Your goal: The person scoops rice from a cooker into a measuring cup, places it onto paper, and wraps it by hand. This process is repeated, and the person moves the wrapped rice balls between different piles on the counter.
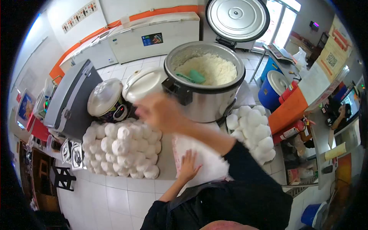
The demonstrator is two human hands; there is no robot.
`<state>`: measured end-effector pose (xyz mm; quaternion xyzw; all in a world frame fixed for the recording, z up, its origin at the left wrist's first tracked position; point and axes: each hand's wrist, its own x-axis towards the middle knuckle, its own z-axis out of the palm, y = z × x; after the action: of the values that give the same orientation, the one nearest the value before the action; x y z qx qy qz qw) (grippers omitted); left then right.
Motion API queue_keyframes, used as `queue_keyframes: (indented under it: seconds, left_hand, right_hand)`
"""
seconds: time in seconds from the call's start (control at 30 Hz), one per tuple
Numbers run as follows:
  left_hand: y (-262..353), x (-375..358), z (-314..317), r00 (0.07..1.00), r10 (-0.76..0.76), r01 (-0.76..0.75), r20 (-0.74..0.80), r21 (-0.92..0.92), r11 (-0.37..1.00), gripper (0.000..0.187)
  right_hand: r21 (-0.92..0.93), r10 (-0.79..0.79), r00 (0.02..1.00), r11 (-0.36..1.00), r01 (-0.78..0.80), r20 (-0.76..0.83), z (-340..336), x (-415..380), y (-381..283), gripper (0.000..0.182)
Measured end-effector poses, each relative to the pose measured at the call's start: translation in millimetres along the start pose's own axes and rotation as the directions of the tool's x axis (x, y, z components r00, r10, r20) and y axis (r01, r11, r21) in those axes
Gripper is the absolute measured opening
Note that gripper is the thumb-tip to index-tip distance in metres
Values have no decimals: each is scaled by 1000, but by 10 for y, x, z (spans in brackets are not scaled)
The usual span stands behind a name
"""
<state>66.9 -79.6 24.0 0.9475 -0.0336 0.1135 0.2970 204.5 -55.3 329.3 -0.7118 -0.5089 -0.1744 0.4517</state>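
Observation:
My left hand (188,165) lies flat, fingers spread, on a stack of thin white plastic sheets or bags (211,159) in front of me. My right hand (156,111) is smeared by motion as its arm reaches across to the left, in front of the rice cooker. Whether it holds anything I cannot tell. Below and left of it, a pile of white rounded bundles (120,147) sits at the table edge. The large metal rice cooker (207,101) stands open beyond my hands, with white rice (216,67) inside and a green scoop (197,76) resting on the rice.
Another pile of white bundles (251,130) is at the right. Left of the cooker are a white-lidded pot (145,82), a smaller lidded pot (105,96) and a grey cool box (73,96). The cooker's raised lid (237,17) stands behind. A blue barrel (268,92) is farther right.

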Motion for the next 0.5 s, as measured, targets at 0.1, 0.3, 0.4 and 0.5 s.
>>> queue_keyframes:
  seconds: [0.1, 0.3, 0.4, 0.5]
  left_hand:
    - [138, 334, -797, 974, 4, -18, -227, -59, 998, 47]
    - [480, 1927, -2529, 816, 303, -245, -493, 180, 953, 29]
    - [755, 2684, -2923, 792, 351, -290, -500, 199, 936, 23]
    - [854, 3245, -2985, 881, 347, -302, -323, 181, 936, 18]
  right_hand:
    - [-391, -12, 966, 913, 116, 259, -940, 561, 888, 13]
    - [-374, 138, 429, 757, 536, 893, -969, 940, 2625, 27]
    - [-198, 142, 638, 980, 16, 757, -546, 846, 2949, 43]
    - [-49, 23, 679, 999, 19, 734, -200, 780, 3191, 56]
